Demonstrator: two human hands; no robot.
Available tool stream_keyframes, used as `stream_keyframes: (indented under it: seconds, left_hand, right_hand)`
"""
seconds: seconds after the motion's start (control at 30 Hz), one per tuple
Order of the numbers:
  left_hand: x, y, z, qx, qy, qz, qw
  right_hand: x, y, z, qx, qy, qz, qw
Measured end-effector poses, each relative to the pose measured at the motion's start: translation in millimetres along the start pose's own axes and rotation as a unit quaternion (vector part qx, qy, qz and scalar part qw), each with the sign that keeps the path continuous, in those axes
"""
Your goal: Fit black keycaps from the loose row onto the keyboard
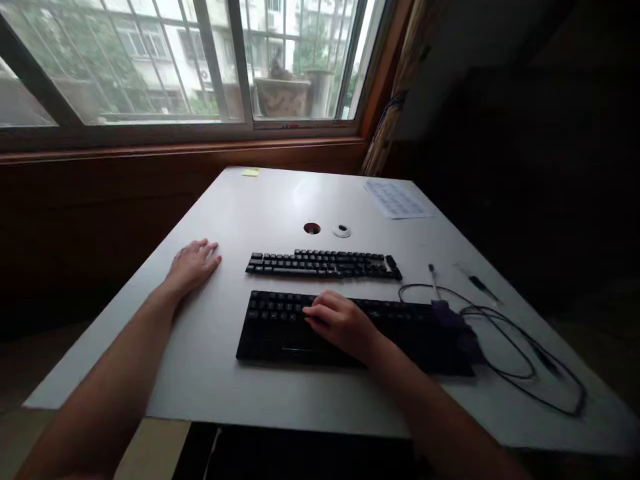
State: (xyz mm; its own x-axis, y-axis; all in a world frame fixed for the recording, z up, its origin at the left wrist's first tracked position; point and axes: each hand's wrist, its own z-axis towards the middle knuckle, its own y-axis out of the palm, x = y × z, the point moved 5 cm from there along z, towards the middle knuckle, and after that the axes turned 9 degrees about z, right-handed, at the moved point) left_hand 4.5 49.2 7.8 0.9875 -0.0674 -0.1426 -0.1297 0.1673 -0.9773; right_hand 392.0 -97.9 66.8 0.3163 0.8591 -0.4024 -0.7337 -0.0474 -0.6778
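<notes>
A black keyboard (300, 340) lies on the white table, with keycaps showing in its upper rows at the left and a dark area without visible caps below them. Over its middle, my right hand (340, 320) is closed in a pinch, fingertips down at the end of a row of caps. Whatever sits between those fingers is hidden. Behind the keyboard, loose black keycaps (300, 265) are laid out in rows. My left hand (193, 267) rests flat on the table to the left of them, fingers apart and holding nothing.
A purple cloth-like item (463, 337) lies over the keyboard's right end, near a thin brush-like tool (434, 283). A black cable (525, 333) loops at the right. Farther back are a cable hole (312, 229), a white ring (342, 231), printed sheets (397, 199) and a yellow note (251, 172).
</notes>
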Motion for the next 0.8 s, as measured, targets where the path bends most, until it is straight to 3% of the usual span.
stream_keyframes:
  seconds: [0.33, 0.8]
  left_hand:
    - [-1.1, -0.2, -1.3, 0.003, -0.004, -0.003, 1.000]
    - [-0.6, -2.7, -1.9, 0.014, -0.002, -0.010, 1.000]
  right_hand:
    - [-6.8, 11.7, 0.5, -0.050, -0.029, -0.062, 0.996]
    - [-7.9, 10.2, 2.7, -0.054, -0.015, -0.045, 0.997]
